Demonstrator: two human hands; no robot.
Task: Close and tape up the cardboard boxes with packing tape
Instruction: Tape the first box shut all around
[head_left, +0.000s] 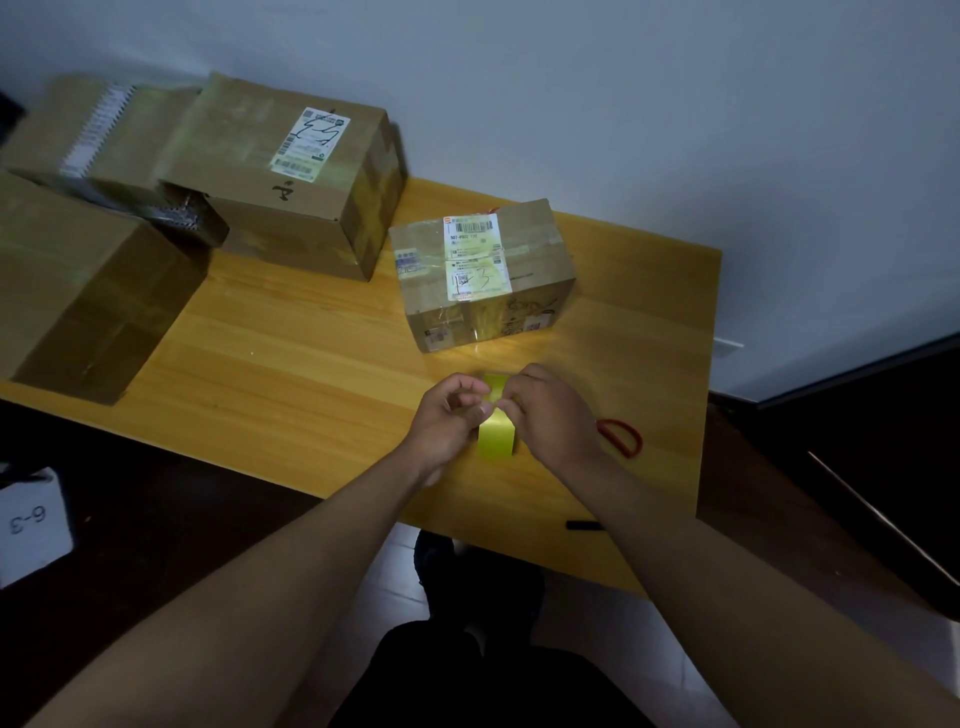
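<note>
Yellow packing tape roll (497, 436) sits between my palms — my left hand (449, 418) and right hand (550, 410) both pinch its top edge. Just beyond my fingers stands the small labelled box (483, 273), closed; red scissors (623, 438) lie right of my right wrist.

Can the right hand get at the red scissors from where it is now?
Probably yes. The red scissors lie on the table just right of the right hand, with nothing between them. But that hand, like the left hand, holds the yellow tape roll and must release it first.
</note>
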